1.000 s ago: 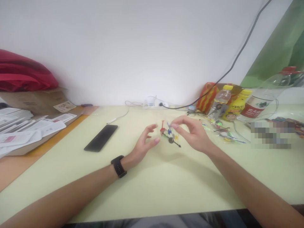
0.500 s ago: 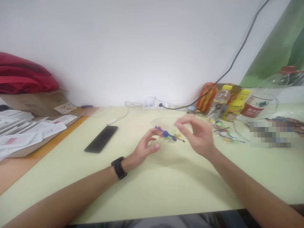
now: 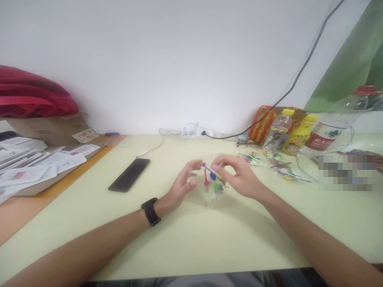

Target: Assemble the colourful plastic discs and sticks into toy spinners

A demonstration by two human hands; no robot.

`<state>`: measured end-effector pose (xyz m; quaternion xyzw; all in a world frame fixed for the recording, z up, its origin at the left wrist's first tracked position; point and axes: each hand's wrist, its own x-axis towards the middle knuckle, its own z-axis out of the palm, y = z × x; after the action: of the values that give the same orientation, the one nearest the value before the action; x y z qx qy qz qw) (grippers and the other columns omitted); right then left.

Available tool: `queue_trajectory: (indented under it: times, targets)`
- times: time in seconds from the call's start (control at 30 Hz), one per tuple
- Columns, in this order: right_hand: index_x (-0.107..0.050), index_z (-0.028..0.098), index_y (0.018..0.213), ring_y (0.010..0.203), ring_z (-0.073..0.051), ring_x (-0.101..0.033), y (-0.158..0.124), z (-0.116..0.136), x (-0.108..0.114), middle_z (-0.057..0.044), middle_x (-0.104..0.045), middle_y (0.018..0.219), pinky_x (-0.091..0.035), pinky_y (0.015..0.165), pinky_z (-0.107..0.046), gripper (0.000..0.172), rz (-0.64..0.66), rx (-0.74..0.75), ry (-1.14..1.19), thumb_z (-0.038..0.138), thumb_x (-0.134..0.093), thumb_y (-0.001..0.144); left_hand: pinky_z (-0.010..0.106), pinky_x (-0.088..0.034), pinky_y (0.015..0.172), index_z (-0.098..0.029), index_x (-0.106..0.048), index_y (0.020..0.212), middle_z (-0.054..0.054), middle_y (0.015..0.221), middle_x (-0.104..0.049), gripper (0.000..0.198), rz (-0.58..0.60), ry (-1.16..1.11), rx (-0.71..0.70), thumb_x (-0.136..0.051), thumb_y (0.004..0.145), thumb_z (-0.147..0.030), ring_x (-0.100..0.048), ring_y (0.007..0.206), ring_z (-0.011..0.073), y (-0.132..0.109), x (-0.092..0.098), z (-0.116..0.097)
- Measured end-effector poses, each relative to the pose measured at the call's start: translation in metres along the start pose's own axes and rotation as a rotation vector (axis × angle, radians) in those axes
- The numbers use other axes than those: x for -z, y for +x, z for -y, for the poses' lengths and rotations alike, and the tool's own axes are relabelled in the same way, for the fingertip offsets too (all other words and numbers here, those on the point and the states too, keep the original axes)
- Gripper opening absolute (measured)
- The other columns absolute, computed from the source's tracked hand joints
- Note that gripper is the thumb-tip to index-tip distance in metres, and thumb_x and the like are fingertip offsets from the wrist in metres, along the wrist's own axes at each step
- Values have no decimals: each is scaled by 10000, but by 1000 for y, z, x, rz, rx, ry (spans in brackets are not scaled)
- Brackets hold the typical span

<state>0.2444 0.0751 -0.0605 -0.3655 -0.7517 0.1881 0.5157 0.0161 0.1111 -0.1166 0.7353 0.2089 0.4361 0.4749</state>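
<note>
Between my hands is a small clear plastic bag [image 3: 214, 187] with blue, red, green and yellow plastic pieces in it, blurred by motion. A long blue piece [image 3: 212, 175] with a round middle slants across its top. My right hand [image 3: 239, 175] pinches the top of the bag with thumb and fingers. On the bag's other side, my left hand [image 3: 181, 184] has its thumb and fingers apart, the fingertips close to the blue piece's end; whether they touch it is unclear. A black watch [image 3: 151, 211] is on my left wrist.
A black phone [image 3: 128, 175] lies left of my hands. More bagged plastic pieces [image 3: 285, 171] lie to the right, before bottles [image 3: 299, 135]. A power strip [image 3: 196, 130] stands by the wall. Stacked papers [image 3: 26, 159] and a cardboard box [image 3: 44, 129] are at far left.
My right hand has moved left and slightly down, closer to my left hand. The bag has turned and sits lower, showing a red piece. More bagged pieces show behind my right hand.
</note>
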Motion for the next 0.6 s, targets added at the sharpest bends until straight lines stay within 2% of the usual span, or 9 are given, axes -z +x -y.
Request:
queue_trajectory:
  times: [0.07,0.17,0.27,0.4,0.47,0.5,0.57,0.6]
  targets:
    - [-699,214,860,790,-192,-657,0,-1,-2,-35,-723,826,-523,774,-346,197,50,-16,-9,352,-625,979,502,-370,1107,-248,-505,1459,158,1486,-513,740,-6,-2,6,-537,914,-747,-461,1357,372,0,0,-1]
    - [-687,206,860,816,-198,-658,1,-1,-1,-49,-721,862,-522,789,-351,189,-89,-3,36,345,-632,977,491,-376,1106,-234,-517,1441,159,1464,-526,721,-1,-38,-15,-517,929,-740,-488,1332,365,0,-1,-1]
    - [-682,203,867,833,-203,-668,3,0,1,-58,-718,877,-535,785,-348,195,-143,-20,85,359,-638,975,465,-413,1074,-230,-560,1383,148,1389,-577,671,12,-56,-28,-597,908,-703,-546,1266,343,2,-4,-2]
    - [-667,190,882,758,-177,-663,1,-4,-1,-52,-689,845,-545,715,-318,205,-115,-73,126,371,-639,974,400,-469,981,-204,-655,1196,116,1189,-670,398,31,0,107,-711,924,-490,-631,1093,272,2,-9,-6]
    - [-644,203,1039,738,-167,-665,-1,-6,-4,-42,-677,884,-555,705,-316,190,-95,-100,156,378,-649,965,359,-491,904,-179,-682,1048,89,1053,-691,269,46,5,172,-713,937,-422,-646,955,225,1,-11,-9]
    - [-603,221,1155,740,-163,-667,-1,-7,-4,-39,-672,932,-564,714,-323,259,-98,-108,171,379,-660,958,343,-497,867,-171,-680,995,78,1005,-689,252,53,-5,189,-715,936,-413,-639,902,207,1,-11,-9]
    - [-481,270,1327,751,-156,-668,-2,-7,-5,-46,-649,1064,-579,746,-343,442,-123,-98,179,370,-677,944,319,-503,811,-166,-667,984,70,992,-676,254,62,-41,214,-725,928,-408,-626,873,193,1,-11,-9]
    - [-459,285,1342,755,-151,-664,-3,-7,-5,-54,-632,1121,-580,757,-349,460,-131,-78,165,364,-676,944,308,-505,783,-171,-660,1028,71,1010,-670,268,65,-64,228,-728,925,-409,-625,875,191,1,-11,-9]
